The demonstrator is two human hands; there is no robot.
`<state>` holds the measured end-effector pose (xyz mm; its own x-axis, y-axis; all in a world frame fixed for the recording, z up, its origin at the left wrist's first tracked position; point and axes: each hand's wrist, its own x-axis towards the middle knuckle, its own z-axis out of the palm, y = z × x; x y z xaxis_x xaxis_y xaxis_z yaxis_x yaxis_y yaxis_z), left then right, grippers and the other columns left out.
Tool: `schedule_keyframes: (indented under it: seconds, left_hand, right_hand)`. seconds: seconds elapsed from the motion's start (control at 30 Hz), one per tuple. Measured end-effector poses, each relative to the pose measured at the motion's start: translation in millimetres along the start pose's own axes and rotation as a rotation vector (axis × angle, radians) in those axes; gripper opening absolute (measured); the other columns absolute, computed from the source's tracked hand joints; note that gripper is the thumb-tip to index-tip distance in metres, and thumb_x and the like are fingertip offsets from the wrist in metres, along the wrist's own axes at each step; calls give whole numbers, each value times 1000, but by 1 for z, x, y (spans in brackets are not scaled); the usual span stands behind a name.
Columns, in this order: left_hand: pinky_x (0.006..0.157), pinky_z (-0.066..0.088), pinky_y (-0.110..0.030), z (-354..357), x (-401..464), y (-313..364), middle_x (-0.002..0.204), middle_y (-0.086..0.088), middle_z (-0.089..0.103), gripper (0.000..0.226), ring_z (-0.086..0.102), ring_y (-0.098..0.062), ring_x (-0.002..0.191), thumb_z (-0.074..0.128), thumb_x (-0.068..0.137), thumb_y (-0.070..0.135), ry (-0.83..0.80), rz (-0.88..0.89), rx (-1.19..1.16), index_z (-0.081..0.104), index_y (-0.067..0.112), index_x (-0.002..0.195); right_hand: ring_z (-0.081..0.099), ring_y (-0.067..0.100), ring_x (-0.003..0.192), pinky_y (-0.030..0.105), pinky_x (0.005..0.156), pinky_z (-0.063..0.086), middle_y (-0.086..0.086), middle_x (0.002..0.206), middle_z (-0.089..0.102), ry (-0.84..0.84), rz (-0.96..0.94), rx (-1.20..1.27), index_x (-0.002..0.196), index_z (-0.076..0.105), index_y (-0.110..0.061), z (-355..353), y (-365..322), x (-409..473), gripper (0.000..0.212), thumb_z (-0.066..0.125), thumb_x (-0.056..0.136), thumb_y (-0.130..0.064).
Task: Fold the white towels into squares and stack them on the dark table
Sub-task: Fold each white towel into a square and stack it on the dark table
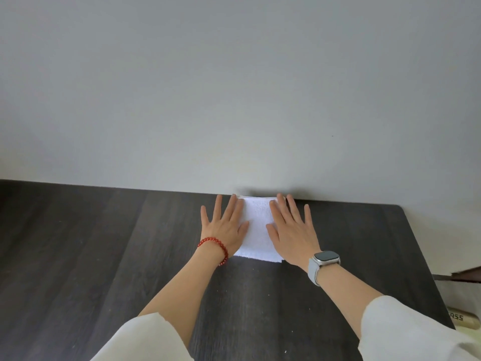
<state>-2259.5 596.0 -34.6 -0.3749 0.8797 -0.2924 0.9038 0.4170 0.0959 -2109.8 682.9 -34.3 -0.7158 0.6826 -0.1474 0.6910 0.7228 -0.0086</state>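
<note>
Towel (257, 228) folded, at table (104, 243) far edge | left hand (226, 223), right hand (292, 228) flat on it, fingers straight

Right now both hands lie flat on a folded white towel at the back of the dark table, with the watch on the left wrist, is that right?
Not quite: the watch is on the right wrist; the left wears a red bead bracelet. The head view shows this. Otherwise yes: left hand and right hand lie flat on the folded white towel at the back of the dark table.

Plain grey wall (234, 87) behind; cylindrical object marked "Q55" (462, 318) at right edge, just beside table corner
</note>
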Motion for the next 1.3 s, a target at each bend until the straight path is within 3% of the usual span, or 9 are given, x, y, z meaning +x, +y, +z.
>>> schedule_keyframes:
  seconds: [0.1, 0.17, 0.23, 0.43, 0.57, 0.77, 0.83, 1.1, 1.3]
  left_hand:
    - [112, -4, -54, -20, -7, -2, 156, 5, -11, 57, -16, -23, 142, 19, 98, 42, 84, -36, -67, -1, 23, 148]
    - [113, -4, -51, -36, -20, -2, 156, 3, -7, 55, -12, -22, 143, 25, 98, 40, 131, -48, -115, 5, 23, 148]
    - [114, -3, -48, -55, -37, -2, 156, 1, -2, 53, -7, -19, 144, 28, 98, 37, 158, -53, -158, 11, 23, 147]
    - [114, 15, -35, -110, -113, 3, 149, 2, 30, 44, 28, -16, 137, 36, 97, 32, 314, -50, -318, 35, 21, 140]
    - [107, 32, -35, -137, -182, 26, 141, 1, 42, 41, 43, -18, 126, 41, 96, 28, 385, 19, -429, 43, 17, 135]
    - [92, 39, -28, -142, -325, 79, 127, -3, 54, 26, 48, -21, 115, 41, 95, 23, 441, 205, -477, 53, 22, 118]
    - [95, 39, -29, -134, -362, 102, 131, -2, 52, 33, 49, -21, 117, 41, 96, 26, 417, 236, -498, 51, 19, 126]
    - [99, 40, -36, -107, -469, 293, 126, -3, 54, 35, 52, -21, 115, 42, 94, 25, 314, 611, -465, 52, 16, 127]
    - [95, 44, -35, -63, -574, 506, 121, -6, 58, 32, 56, -24, 110, 47, 93, 26, 238, 913, -475, 56, 14, 121]
  right_hand:
    - [-6, 23, 144, 49, 114, 3, 4, 157, -1, 48, -35, 129, 146, 17, -15, -16, 0, -5, 65, 0, 89, -42]
    - [5, 24, 144, 47, 116, 10, 5, 155, 15, 132, -12, 256, 140, 34, -14, -29, -3, -10, 46, 27, 97, -30]
    - [24, 23, 139, 43, 113, 19, 5, 146, 36, 163, 12, 396, 133, 43, -14, -49, -8, -18, 39, 37, 96, -23]
    - [59, 21, 99, 32, 91, 45, 1, 121, 60, 60, 59, 730, 125, 52, -17, -118, -26, -85, 33, 36, 97, -23]
    - [57, 18, 102, 25, 86, 42, 3, 113, 64, 183, 116, 800, 120, 56, -14, -156, -26, -159, 30, 37, 97, -19]
    - [55, 16, 107, 20, 76, 38, 0, 113, 63, 353, 236, 884, 117, 58, -16, -178, -30, -318, 29, 38, 95, -17]
    - [55, 16, 106, 19, 75, 38, 0, 114, 62, 378, 288, 883, 117, 58, -16, -179, -23, -372, 29, 38, 95, -15]
    - [61, 22, 98, 29, 87, 44, 9, 105, 67, 592, 583, 871, 109, 63, -6, -169, 78, -612, 25, 44, 93, -11]
    - [56, 14, 83, 24, 80, 41, -2, 89, 61, 759, 847, 790, 102, 65, -8, -140, 179, -833, 21, 47, 91, -6]
